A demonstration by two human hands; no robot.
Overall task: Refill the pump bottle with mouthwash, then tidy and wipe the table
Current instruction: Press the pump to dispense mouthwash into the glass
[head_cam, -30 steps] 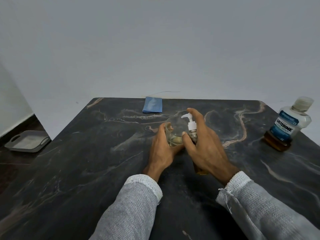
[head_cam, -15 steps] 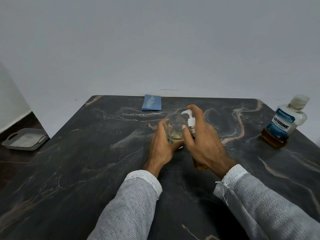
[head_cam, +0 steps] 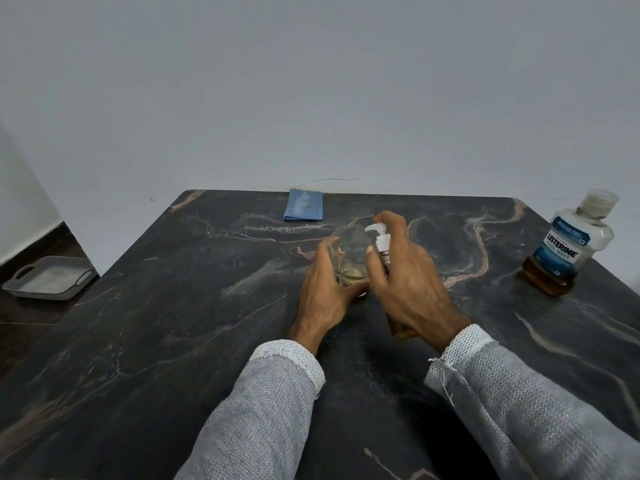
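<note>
At the middle of the dark marble table (head_cam: 194, 306), my left hand (head_cam: 322, 289) grips a clear round glass (head_cam: 349, 251) with a little yellowish liquid at its bottom. Right beside it, my right hand (head_cam: 405, 282) grips the pump bottle (head_cam: 381, 242), and my index finger curves over its white pump head. My right hand hides most of the bottle; an amber patch of it shows below my palm. The pump nozzle points toward the glass. The Listerine mouthwash bottle (head_cam: 568, 244), capped and holding some amber liquid, stands at the table's right edge.
A folded blue cloth (head_cam: 304, 205) lies at the table's far edge against the wall. A grey tray (head_cam: 48, 277) with handles sits on the floor to the left of the table.
Both hands have stayed on the glass and the pump bottle. Only the view has shifted slightly.
</note>
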